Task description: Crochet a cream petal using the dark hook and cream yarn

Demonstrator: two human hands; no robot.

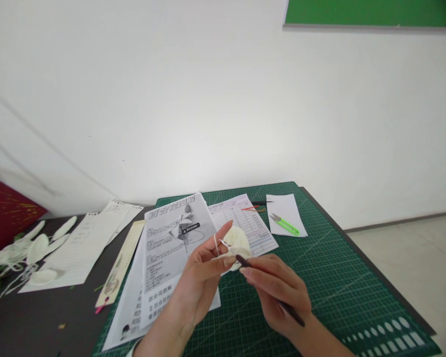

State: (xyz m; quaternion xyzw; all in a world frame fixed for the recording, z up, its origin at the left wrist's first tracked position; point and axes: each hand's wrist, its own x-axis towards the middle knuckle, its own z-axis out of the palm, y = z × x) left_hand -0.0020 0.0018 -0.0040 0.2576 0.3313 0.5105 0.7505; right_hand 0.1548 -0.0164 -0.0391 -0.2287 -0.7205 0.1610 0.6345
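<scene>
Above the green cutting mat, my left hand pinches a small cream crochet piece between thumb and fingers. A strand of white yarn runs over its raised index finger. My right hand grips a crochet hook by its dark handle, pen-like, with the end sticking out below the palm. The hook's silver tip meets the work close to the left index finger. Fingers cover part of the crochet piece, so its lower edge is hidden.
Printed pattern sheets and a ruled form lie on the cutting mat. Green thread snips rest on white paper at right. Far left are white crocheted pieces, a bookmark and handwritten sheets.
</scene>
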